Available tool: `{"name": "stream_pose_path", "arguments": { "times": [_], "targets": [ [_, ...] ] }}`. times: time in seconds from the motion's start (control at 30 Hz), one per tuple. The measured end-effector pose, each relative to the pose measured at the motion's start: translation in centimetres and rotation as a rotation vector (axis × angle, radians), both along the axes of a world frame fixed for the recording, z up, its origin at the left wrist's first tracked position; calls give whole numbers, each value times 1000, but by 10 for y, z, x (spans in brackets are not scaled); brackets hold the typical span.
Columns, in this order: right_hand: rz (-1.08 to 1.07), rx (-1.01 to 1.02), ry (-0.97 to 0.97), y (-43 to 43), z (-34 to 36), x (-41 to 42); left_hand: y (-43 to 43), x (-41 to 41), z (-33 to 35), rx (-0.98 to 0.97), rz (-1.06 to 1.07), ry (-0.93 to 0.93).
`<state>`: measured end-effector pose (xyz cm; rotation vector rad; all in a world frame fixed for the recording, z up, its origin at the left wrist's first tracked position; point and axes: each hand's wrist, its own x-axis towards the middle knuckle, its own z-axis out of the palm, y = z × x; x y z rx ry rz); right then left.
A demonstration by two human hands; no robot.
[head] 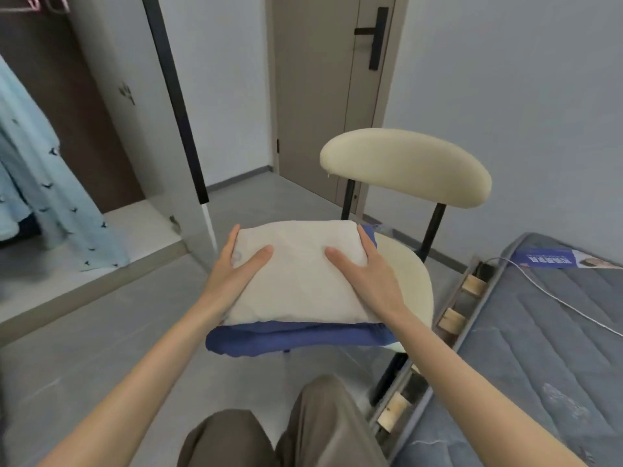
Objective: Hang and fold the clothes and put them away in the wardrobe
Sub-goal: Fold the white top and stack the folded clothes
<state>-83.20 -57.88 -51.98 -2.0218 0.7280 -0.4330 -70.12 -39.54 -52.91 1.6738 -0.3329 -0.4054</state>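
Observation:
A folded cream garment [298, 274] lies on top of a folded blue garment [290, 338], stacked over the seat of a cream chair [404, 163]. My left hand [236, 264] grips the stack's left side, thumb on top and fingers along the edge. On the right side my right hand [367, 267] holds it the same way. At the far left the wardrobe [111, 210] stands open, and a light blue patterned garment [43, 183] hangs inside it.
The wardrobe door [175, 106] with a black edge stands open between wardrobe and chair. A closed grey room door [320, 96] is behind the chair. A grey mattress [539, 348] with a white cable lies at the right. My knees are at the bottom.

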Motion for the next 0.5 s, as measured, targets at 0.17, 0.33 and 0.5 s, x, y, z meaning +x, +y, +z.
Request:
{"name": "stream_pose_path", "arguments": {
  "times": [0.17,0.33,0.5],
  "targets": [
    [71,10,56,31,-10,74,41,55,-15,24,121,6],
    [109,4,88,50,-18,161,68,127,-28,12,209,43],
    [147,-5,124,66,2,236,88,192,-6,30,254,50]
  ]
}}
